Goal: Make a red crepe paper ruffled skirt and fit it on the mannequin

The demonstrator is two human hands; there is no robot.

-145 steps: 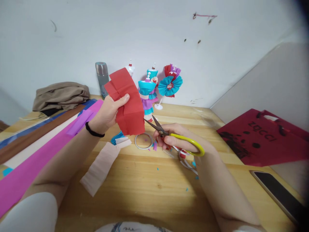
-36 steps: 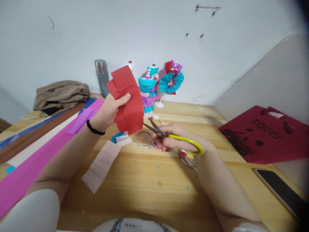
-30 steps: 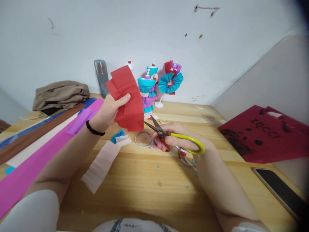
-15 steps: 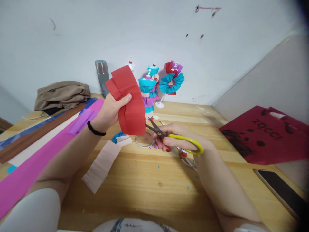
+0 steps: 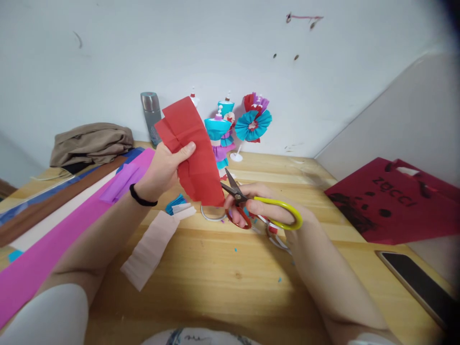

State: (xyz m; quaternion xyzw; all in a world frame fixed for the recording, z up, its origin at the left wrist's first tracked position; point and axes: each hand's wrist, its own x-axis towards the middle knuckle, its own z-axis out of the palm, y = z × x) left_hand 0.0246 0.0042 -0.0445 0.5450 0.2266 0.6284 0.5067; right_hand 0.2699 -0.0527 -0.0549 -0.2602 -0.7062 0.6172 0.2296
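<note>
My left hand [image 5: 168, 160] grips a folded piece of red crepe paper [image 5: 201, 167], its thumb pressed flat on the front. My right hand [image 5: 253, 203] holds a pair of scissors [image 5: 278, 203] with one yellow and one red handle loop. The dark blades are parted and lie at the right edge of the red paper. Below the paper, a pale pink paper strip [image 5: 151, 249] and some pleated blue paper [image 5: 175, 204] rest on the table. A roll of tape [image 5: 212, 218] is partly hidden behind the red paper.
Small dress-form stands [image 5: 218, 127] in coloured paper stand by the wall, with a blue paper rosette [image 5: 253, 125]. A flask [image 5: 151, 117], brown cloth [image 5: 91, 143] and long paper strips [image 5: 72, 220] lie left. Right are a red bag [image 5: 391, 206] and a phone [image 5: 413, 282].
The scissor blades have opened wider, and the right hand has shifted slightly. The red paper's lower end has swung a little right and down in my left hand.
</note>
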